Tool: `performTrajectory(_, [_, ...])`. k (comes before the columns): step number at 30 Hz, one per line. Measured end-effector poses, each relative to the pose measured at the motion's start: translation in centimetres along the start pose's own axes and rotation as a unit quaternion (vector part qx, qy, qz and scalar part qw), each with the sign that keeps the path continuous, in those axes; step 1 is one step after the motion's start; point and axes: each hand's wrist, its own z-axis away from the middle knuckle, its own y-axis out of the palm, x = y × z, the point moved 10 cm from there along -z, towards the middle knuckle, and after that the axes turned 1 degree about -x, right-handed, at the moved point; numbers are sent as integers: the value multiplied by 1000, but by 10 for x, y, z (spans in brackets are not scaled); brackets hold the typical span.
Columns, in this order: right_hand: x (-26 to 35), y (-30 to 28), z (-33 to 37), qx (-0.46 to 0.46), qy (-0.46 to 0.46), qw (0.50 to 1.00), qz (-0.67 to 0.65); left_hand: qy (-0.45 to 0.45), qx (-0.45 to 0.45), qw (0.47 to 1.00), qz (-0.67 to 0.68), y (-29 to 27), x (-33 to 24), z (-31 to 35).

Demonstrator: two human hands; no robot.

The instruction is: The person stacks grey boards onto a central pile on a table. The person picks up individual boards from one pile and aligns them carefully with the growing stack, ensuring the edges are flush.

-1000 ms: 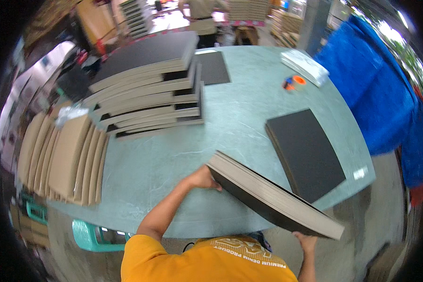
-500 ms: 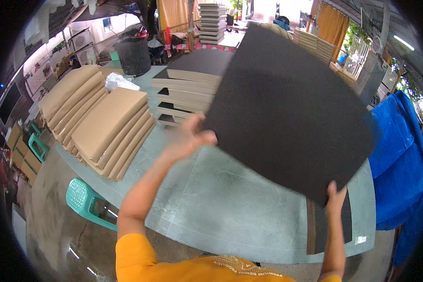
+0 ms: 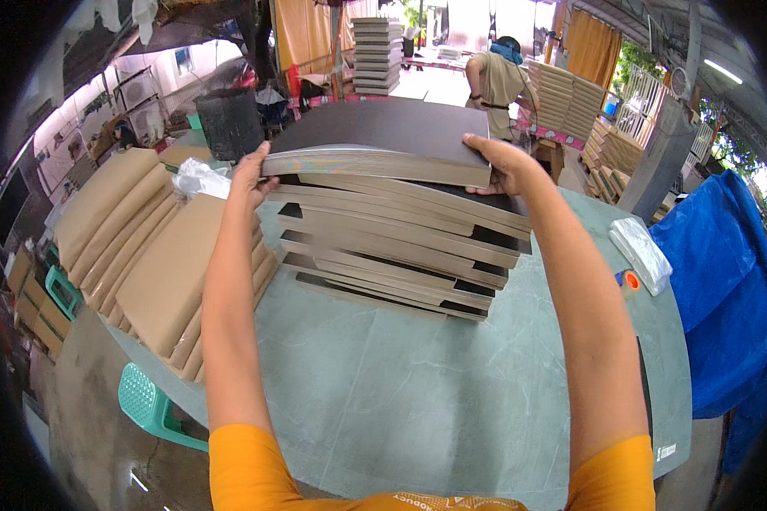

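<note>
I hold a thick bundle of sheets with a black cover (image 3: 383,136) flat over a staggered stack of similar black-covered bundles (image 3: 396,247) on the grey-green table (image 3: 418,400). My left hand (image 3: 251,175) grips the bundle's left edge. My right hand (image 3: 503,166) grips its right front corner. The bundle sits level on or just above the top of the stack; whether it touches cannot be told.
Rows of tan paper-wrapped bundles (image 3: 145,255) lie along the table's left side beside a crumpled clear plastic bag (image 3: 198,179). A flat plastic-wrapped packet (image 3: 643,254) and a small orange object (image 3: 631,279) lie at the right. Blue tarp (image 3: 724,289) hangs right. A person (image 3: 498,77) stands beyond.
The bundle was lifted from the table's near right, swung up tilted, and now lies level over the stack at the far side. Both hands moved with it.
</note>
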Motion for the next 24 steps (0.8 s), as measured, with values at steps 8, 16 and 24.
performTrajectory(8, [15, -8, -1, -4, -24, 970, 244, 47, -23, 995, -87, -11, -13, -25])
performTrajectory(16, [10, -57, 93, -212, -300, 910, 191, 460, 108, 763, -441, 70, 149, 216])
performTrajectory(24, [-185, -150, 183, -246, -160, 932, 214, 249, 263, 680, -637, 110, 300, 265])
